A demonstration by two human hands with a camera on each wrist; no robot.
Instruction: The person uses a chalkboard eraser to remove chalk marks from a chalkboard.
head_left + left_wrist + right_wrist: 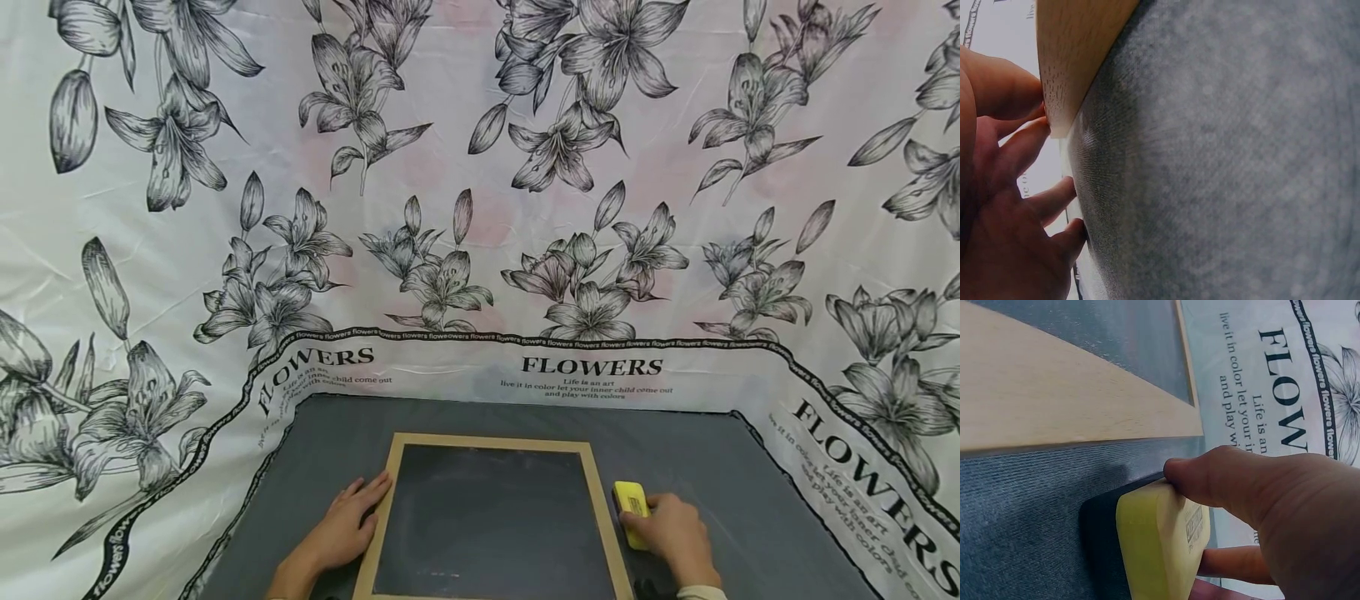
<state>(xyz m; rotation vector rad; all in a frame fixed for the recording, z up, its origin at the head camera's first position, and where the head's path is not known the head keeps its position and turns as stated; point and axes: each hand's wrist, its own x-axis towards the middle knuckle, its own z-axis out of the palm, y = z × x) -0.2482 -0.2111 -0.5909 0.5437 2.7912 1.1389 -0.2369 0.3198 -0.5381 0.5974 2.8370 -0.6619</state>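
Note:
A chalkboard [491, 512] with a light wooden frame lies on the dark grey cloth. Faint chalk marks show low on its dark surface. My left hand [340, 528] rests along its left edge; in the left wrist view the fingertips touch the side of the wooden frame [1069, 69], other fingers reaching down to the cloth. Right of the board, my right hand [672, 536] grips a yellow chalkboard eraser [631, 504] between thumb and fingers. Seen from the right wrist, the eraser [1147, 544] has a dark felt side facing the cloth, and the thumb presses its upper edge.
A dark grey cloth [750, 492] covers the work surface. White sheeting [442, 379] printed with lilies and the word FLOWERS rises behind and on both sides. Below the eraser, a small black object [645, 588] shows at the bottom edge of the head view.

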